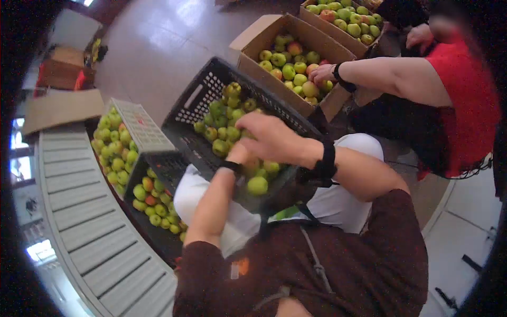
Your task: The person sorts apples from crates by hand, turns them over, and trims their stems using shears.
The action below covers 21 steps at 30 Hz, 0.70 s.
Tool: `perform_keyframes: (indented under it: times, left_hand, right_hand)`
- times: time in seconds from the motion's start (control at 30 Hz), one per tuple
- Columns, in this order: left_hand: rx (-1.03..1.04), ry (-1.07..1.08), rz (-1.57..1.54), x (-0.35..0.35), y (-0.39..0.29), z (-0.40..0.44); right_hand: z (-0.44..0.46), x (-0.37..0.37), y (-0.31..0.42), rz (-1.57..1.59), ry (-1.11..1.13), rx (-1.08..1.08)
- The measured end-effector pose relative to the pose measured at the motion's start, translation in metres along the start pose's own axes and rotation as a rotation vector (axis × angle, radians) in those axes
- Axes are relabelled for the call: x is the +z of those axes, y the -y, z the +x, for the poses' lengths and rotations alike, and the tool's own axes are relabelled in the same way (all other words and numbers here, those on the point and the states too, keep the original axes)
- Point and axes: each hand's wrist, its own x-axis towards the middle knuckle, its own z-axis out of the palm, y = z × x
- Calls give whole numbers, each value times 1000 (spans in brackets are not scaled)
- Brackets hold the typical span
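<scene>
A black plastic crate (182, 141) stands tilted in front of my knees, with green apples (217, 127) heaped along its middle. Both my hands are inside it, low over the fruit. My right hand (269, 134) crosses above, its fingers curled downward; whatever they hold is hidden. Below and beside it is my left hand (240, 154), its fingers covered by the right one. One pale green apple (257, 185) lies closest to me, near my left wrist.
At left, a white crate (142, 127) and a dark crate (171, 161) hold apples beside a slatted grey surface (87, 216). Ahead are apple-filled cardboard boxes (261, 33). A co-worker in red (465, 95) reaches into the nearer box.
</scene>
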Motion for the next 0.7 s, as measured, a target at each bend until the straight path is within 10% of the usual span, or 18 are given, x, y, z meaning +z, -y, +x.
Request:
perform_keyframes:
  times: [0.43,0.7]
  left_hand:
    - [-189,137,-11,89,-21,48]
    - [-261,16,-583,70,-30,53]
  right_hand:
    - [-5,-21,8,-17,101,83]
    - [1,-14,7,-58,121,98]
